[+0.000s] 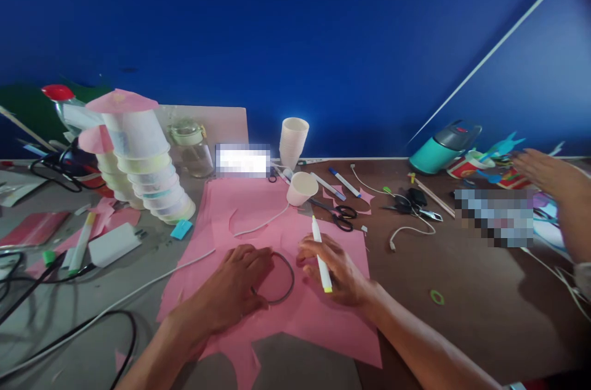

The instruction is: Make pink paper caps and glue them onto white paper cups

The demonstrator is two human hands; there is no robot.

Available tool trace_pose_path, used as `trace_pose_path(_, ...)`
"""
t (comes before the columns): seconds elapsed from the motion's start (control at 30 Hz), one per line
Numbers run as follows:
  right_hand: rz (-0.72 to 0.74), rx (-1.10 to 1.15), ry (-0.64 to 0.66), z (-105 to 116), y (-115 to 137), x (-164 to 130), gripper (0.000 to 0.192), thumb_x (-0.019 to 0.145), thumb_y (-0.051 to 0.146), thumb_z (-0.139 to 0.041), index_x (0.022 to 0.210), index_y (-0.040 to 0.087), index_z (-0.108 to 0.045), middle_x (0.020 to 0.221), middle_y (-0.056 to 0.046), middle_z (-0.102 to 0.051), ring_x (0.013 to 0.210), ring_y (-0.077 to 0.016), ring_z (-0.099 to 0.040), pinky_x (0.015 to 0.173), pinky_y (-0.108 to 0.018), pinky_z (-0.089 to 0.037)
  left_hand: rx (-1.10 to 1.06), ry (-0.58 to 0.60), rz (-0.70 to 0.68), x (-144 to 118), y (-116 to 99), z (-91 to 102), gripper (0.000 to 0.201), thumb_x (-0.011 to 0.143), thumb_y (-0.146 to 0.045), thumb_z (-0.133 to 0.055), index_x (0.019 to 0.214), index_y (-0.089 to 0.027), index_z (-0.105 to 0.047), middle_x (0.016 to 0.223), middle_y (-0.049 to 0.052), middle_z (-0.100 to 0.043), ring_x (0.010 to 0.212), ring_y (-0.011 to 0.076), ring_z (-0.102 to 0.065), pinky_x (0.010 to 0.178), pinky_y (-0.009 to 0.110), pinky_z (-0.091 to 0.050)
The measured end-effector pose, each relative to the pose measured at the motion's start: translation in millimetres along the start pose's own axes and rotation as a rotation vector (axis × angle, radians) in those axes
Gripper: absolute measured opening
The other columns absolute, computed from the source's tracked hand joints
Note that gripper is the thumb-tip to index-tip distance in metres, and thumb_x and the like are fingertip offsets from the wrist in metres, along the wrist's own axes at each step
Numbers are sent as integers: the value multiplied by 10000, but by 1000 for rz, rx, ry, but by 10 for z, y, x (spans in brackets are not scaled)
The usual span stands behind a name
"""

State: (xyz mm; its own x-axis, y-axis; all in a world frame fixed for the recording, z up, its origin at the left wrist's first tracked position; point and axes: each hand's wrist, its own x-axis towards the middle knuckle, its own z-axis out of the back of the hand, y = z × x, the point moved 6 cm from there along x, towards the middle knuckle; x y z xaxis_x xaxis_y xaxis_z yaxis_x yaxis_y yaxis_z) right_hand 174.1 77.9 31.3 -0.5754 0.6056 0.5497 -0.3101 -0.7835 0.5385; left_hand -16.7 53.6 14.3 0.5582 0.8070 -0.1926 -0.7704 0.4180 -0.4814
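A: What does the left hand (235, 288) do, at the lower centre of the frame?

B: It lies flat on the pink paper sheet (295, 316), with the fingers bent a little and pressing on a thin dark ring (281, 279). The ring is round, maybe of wire or rubber; I cannot tell which. The hand grips nothing, it only pins the ring down.

A: And the right hand (339, 273)?

B: Just to the right of the ring. Its fingers are curled around a white marker (322, 254) with a yellow end, and the tip points up in the frame. The fingertips touch the paper beside the ring.

A: What is the paper like?

B: Matte and smooth, with ragged cut edges at the bottom. A thin white cable (258, 227) crosses its upper part.

A: And around it?

B: A white paper cup (301, 188) lies tipped at the top edge of the sheet, black-handled scissors (339, 214) just right of it. At the upper left stands a tilted stack of plastic cups (148, 175) under a pink paper cone. At the far right edge, another person's hand (545, 171) reaches over the brown table (462, 291).
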Motion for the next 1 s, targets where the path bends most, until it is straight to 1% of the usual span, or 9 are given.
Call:
trace_pose_path(0.13,0,-9,61,-48,23,-2,385,916,214,-548,1294,227,-473,1059,-107,-722,1017,-270,-651,893,-438,-526,-39,-11,7,1,12,4,552,857,-321,-709,1373,-227,-535,1487,98,-513,1306,328,-468,1096,512,-386)
trace_pose_path(0.27,91,-27,130,-127,75,-20,541,918,245,-576,1419,202,-377,1275,-163,-653,1210,-294,-595,1017,-489,-480,-60,-19,-4,6,8,11,589,867,-399,-701,1397,-221,-515,1454,118,-540,1281,327,-490,1089,509,-386)
trace_pose_path(0.37,152,-57,188,-236,91,-54,603,943,315,-586,1469,182,-322,1376,-199,-590,1308,-302,-536,1064,-510,-455,-65,-26,-4,6,21,-3,632,856,-406,-717,1416,-215,-495,1440,128,-547,1276,327,-495,1089,501,-388)
trace_pose_path(0.5,163,-120,177,-364,108,-95,621,959,379,-595,1471,159,-320,1378,-229,-580,1311,-307,-536,1052,-511,-474,-35,-49,-43,5,28,-27,642,854,-394,-725,1429,-243,-483,1445,109,-551,1287,325,-488,1089,500,-388)
trace_pose_path(0.6,96,-157,192,-439,90,-102,575,950,384,-607,1432,161,-388,1343,-227,-608,1251,-313,-583,996,-491,-519,-11,-57,-73,13,30,-47,650,852,-400,-730,1435,-257,-480,1448,108,-552,1284,323,-496,1083,494,-391)
trace_pose_path(0.67,69,-162,225,-472,73,-104,542,933,399,-624,1390,171,-439,1336,-221,-617,1229,-317,-597,990,-498,-523,-4,-59,-87,20,36,-62,666,844,-411,-738,1436,-254,-478,1459,113,-543,1292,324,-493,1093,496,-380)
trace_pose_path(0.77,75,-152,259,-487,58,-111,575,884,489,-668,1327,171,-484,1342,-228,-611,1237,-332,-589,1018,-531,-496,16,-74,-98,26,44,-77,673,835,-438,-746,1428,-256,-484,1455,112,-548,1295,324,-494,1097,502,-376)
trace_pose_path(0.83,61,-148,261,-484,44,-116,567,863,524,-679,1277,175,-512,1350,-227,-607,1225,-337,-595,1013,-529,-498,36,-79,-99,26,41,-81,672,828,-442,-754,1419,-260,-493,1445,108,-559,1287,324,-502,1091,498,-386)
trace_pose_path(1.0,19,-151,238,-479,53,-110,436,867,453,-695,1167,171,-553,1325,-216,-628,1173,-332,-622,972,-502,-522,33,-64,-78,25,12,-59,656,826,-404,-767,1400,-213,-513,1442,127,-562,1286,333,-507,1094,511,-387)
